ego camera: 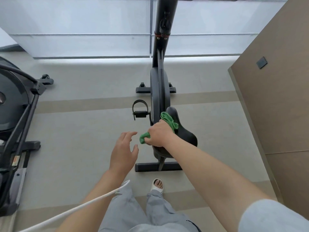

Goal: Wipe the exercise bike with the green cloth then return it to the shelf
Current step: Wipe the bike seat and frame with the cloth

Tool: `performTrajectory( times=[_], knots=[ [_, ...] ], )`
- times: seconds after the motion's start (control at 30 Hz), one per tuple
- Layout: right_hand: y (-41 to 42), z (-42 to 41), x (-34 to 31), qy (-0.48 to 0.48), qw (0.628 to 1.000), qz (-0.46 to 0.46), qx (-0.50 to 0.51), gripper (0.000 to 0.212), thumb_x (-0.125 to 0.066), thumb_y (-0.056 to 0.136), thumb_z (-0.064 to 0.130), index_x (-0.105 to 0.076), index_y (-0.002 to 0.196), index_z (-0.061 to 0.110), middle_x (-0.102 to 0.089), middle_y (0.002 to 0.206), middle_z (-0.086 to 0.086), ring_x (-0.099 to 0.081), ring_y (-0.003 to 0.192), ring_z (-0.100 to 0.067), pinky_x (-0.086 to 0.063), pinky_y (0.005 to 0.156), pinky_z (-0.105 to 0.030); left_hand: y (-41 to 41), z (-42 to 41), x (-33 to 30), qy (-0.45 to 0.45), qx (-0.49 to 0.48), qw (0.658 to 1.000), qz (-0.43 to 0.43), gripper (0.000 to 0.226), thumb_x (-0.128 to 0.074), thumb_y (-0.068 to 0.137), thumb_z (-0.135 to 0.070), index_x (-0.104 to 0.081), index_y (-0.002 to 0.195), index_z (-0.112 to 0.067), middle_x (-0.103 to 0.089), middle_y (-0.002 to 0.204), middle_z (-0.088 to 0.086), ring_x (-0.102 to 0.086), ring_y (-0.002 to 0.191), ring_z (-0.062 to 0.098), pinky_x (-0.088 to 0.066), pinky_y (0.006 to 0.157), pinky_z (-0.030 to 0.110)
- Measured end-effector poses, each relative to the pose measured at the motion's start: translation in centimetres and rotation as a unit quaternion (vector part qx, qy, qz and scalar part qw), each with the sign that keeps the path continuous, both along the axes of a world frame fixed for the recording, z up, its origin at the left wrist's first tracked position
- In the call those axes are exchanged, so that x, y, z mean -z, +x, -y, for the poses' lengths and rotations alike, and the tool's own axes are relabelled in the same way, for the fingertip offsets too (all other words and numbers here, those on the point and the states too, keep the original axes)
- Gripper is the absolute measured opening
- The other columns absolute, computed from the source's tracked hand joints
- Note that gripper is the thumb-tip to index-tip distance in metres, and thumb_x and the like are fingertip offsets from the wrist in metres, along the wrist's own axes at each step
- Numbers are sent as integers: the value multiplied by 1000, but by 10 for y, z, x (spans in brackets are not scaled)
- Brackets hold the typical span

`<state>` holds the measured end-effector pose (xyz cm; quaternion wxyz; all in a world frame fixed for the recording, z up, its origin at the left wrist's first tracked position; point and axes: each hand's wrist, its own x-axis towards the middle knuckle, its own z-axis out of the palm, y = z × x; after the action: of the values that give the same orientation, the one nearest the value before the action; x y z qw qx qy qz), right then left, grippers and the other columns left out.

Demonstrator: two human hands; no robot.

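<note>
Right now the right hand (158, 134) grips the bunched green cloth (168, 122), its fingers curled round it, pressing it on the left edge of the exercise bike's (159, 84) black saddle (184, 133), while the left hand (123, 151) hovers just beside, fingers relaxed and spread, holding nothing

Right hand (158, 133) grips the green cloth (168, 122) against the left edge of the exercise bike (159, 84) saddle (183, 131). Left hand (123, 151) hovers just left of the saddle, fingers (129, 134) relaxed, holding nothing.
</note>
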<state>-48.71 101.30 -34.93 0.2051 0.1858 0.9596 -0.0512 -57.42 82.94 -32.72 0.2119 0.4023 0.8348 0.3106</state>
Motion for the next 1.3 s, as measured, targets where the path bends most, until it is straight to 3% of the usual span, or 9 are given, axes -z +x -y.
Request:
performTrajectory(
  times=[0.07, 0.17, 0.27, 0.37, 0.5, 0.7, 0.87, 1.1, 1.3],
  knots=[
    [6, 3, 0, 0, 1000, -31, 2, 48, -42, 95, 55, -58, 66, 19, -54, 66, 2, -60, 74, -26, -38, 84, -41, -3, 2, -2, -1, 8, 1000, -1, 47, -69, 91, -7, -60, 135, -22, -58, 126, -7, -59, 106, 14, -51, 85, 29],
    [35, 15, 11, -4, 989, -149, 12, 44, -45, 96, 56, -74, 101, 23, -70, 99, 3, -62, 99, -24, -38, 100, -44, -7, 2, -1, -1, 18, 1000, 7, 47, -69, 91, -6, -60, 134, -21, -57, 124, -8, -60, 104, 13, -53, 87, 31],
    [78, 34, 18, -24, 980, -199, 11, 50, -51, 99, 52, -59, 142, 29, -57, 147, 4, -45, 142, -23, -28, 120, -48, -10, -3, 1, 8, 29, 999, 11, 46, -69, 90, -5, -62, 132, -21, -59, 122, -7, -61, 103, 14, -55, 87, 35],
    [125, 48, 21, -16, 980, -198, -1, 60, -48, 105, 46, -34, 162, 33, -30, 171, 7, -21, 160, -22, -14, 128, -47, -10, -12, 0, 18, 42, 999, 13, 44, -69, 90, -5, -63, 131, -21, -59, 122, -8, -62, 103, 14, -55, 87, 35],
    [172, 33, 20, 6, 983, -179, 36, 69, -44, 107, 45, -15, 168, 32, -13, 176, 9, -10, 163, -21, -17, 129, -50, -2, -27, -2, 12, 101, 995, 20, 41, -69, 93, -11, -62, 132, -23, -58, 127, -8, -61, 110, 15, -54, 92, 34],
    [189, 8, 23, -46, 965, -210, 150, 69, -47, 105, 49, -21, 167, 31, -14, 175, 12, -10, 162, -18, -20, 129, -49, 19, -64, -10, -45, 241, 969, 14, 41, -70, 94, -24, -61, 133, -30, -53, 136, -12, -55, 120, 14, -53, 96, 34],
    [184, 15, 33, -201, 821, -315, 431, 65, -50, 108, 38, -23, 166, 24, -24, 170, 5, -23, 157, -16, -26, 128, -47, 35, -90, -7, -140, 320, 936, -42, 54, -76, 91, -29, -54, 140, -31, -44, 143, -13, -42, 130, 15, -47, 101, 32],
    [175, 70, 39, -89, 869, -318, 369, 69, -44, 105, 37, -17, 168, 27, -7, 176, 3, 3, 163, -30, -21, 128, -58, 44, -89, 0, -130, 250, 956, -78, 52, -83, 81, -21, -59, 126, -29, -53, 130, -15, -51, 119, 15, -50, 83, 32],
    [179, 86, 42, -62, 899, -312, 303, 65, -46, 105, 33, -26, 166, 26, -13, 176, 2, -4, 163, -33, -26, 122, -67, 40, -77, 6, -124, 207, 968, -64, 52, -82, 82, -30, -60, 129, -27, -55, 129, -13, -53, 120, 14, -53, 87, 35]
  ],
)
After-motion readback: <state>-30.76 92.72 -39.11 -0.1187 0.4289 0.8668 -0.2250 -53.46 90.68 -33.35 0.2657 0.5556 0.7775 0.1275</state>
